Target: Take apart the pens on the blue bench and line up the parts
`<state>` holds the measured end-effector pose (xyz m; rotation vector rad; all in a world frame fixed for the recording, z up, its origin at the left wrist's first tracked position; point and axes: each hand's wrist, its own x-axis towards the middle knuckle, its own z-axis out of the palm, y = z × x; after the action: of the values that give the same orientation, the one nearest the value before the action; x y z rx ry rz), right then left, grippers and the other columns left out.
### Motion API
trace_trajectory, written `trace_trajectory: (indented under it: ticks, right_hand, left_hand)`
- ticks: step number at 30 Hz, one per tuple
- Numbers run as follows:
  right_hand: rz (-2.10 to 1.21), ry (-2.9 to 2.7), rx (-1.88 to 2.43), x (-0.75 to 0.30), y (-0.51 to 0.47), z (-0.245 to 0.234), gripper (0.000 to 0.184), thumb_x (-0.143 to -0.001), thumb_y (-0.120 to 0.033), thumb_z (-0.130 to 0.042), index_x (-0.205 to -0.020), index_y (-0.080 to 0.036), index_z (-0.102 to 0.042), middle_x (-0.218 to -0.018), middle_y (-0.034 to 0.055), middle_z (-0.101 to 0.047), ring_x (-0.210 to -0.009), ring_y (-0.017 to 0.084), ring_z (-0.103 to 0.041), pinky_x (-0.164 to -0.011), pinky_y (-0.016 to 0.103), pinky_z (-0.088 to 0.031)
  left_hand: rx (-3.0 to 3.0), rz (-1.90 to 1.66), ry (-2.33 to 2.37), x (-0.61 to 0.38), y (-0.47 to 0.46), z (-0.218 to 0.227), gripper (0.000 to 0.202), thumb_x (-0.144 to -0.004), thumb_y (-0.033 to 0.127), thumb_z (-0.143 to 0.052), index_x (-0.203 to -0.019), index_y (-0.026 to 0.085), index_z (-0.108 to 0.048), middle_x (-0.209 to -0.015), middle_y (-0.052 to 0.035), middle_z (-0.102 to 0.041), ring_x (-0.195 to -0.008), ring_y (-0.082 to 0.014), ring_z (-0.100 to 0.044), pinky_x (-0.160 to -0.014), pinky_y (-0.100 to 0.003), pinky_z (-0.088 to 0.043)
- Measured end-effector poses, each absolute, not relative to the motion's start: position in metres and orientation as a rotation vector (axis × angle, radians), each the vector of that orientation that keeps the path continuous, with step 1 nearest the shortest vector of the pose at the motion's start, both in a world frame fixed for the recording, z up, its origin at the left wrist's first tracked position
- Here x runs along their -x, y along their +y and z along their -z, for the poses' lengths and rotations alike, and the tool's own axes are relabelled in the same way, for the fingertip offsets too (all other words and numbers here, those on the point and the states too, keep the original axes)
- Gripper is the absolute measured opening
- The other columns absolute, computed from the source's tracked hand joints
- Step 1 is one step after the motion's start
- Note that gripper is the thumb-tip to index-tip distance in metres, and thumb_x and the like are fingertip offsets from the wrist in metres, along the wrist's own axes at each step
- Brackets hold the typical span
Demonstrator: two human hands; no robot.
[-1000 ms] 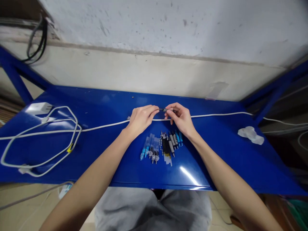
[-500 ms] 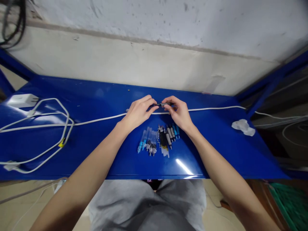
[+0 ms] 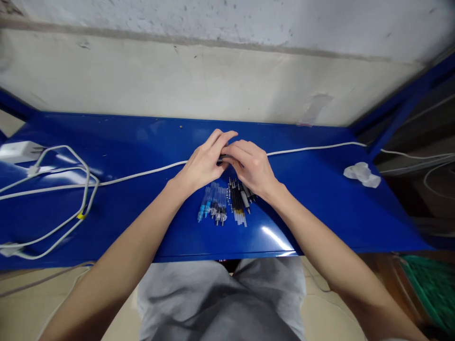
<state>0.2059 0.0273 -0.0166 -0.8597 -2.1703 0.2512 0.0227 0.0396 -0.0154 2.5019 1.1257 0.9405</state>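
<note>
Over pen parts point(image 3: 223, 203), left hand point(image 3: 204, 163) and right hand point(image 3: 250, 168) pinch a dark piece point(image 3: 223, 157).

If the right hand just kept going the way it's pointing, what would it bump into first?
Probably the left hand: the right hand points toward it, fingertips nearly touching over a small dark piece pinched between them. Depth is hard to judge.

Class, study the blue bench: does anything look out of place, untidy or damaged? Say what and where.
Nothing looks damaged or spilled. A white cable trails across the bench, passing where the left hand and right hand pinch a small dark part. A crumpled plastic scrap lies stray at the right.
</note>
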Motion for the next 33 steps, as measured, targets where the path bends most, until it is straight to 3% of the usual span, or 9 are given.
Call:
trace_trajectory:
  ticks: [5, 8, 14, 23, 33]
  right_hand:
    - [-0.248, -2.116, 0.889, -0.208, 0.032, 0.022, 0.025, -0.105, -0.017, -0.046, -0.111, -0.023, -0.070, -0.106, 0.0070, -0.071, -0.099, 0.023, -0.061, -0.088, 0.039, -0.048]
    - [-0.372, -2.035, 0.891, -0.213, 0.038, 0.024, 0.019, -0.105, -0.023, -0.052, -0.109, -0.025, -0.070, -0.104, 0.0063, -0.070, -0.098, 0.023, -0.061, -0.087, 0.038, -0.049]
    - [-0.505, -1.882, 0.905, -0.219, 0.046, 0.027, 0.020, -0.102, -0.040, -0.058, -0.104, -0.025, -0.072, -0.096, 0.0053, -0.068, -0.088, 0.021, -0.061, -0.079, 0.035, -0.048]
    - [-0.565, -1.780, 0.939, -0.219, 0.049, 0.029, 0.020, -0.099, -0.042, -0.064, -0.099, -0.024, -0.074, -0.097, 0.0062, -0.073, -0.089, 0.022, -0.064, -0.074, 0.034, -0.047]
    - [-0.530, -1.793, 1.007, -0.219, 0.046, 0.027, 0.031, -0.102, -0.047, -0.056, -0.094, -0.023, -0.073, -0.090, 0.0050, -0.072, -0.077, 0.020, -0.060, -0.072, 0.034, -0.045]
  left_hand:
    - [-2.438, -1.053, 1.060, -0.024, 0.039, 0.018, 0.067, -0.088, 0.004, -0.056, -0.150, 0.024, -0.041, -0.132, -0.0107, -0.052, -0.116, -0.0226, -0.061, -0.097, -0.036, -0.058]
    - [-2.397, -1.108, 1.011, -0.023, 0.041, 0.019, 0.065, -0.089, 0.002, -0.053, -0.150, 0.024, -0.041, -0.130, -0.0111, -0.052, -0.106, -0.0176, -0.063, -0.092, -0.032, -0.059]
    - [-2.331, -1.262, 0.990, -0.023, 0.047, 0.027, 0.036, -0.096, 0.009, -0.058, -0.130, 0.020, -0.058, -0.105, -0.0052, -0.063, -0.091, -0.0137, -0.064, -0.084, -0.028, -0.058]
    - [-2.345, -1.303, 1.070, -0.021, 0.051, 0.029, 0.005, -0.096, 0.020, -0.068, -0.100, 0.018, -0.070, -0.089, -0.0026, -0.072, -0.078, -0.0128, -0.068, -0.072, -0.023, -0.054]
    - [-2.377, -1.257, 1.084, -0.020, 0.051, 0.026, 0.013, -0.099, 0.025, -0.064, -0.101, 0.017, -0.074, -0.089, -0.0049, -0.075, -0.079, -0.0157, -0.070, -0.073, -0.027, -0.053]
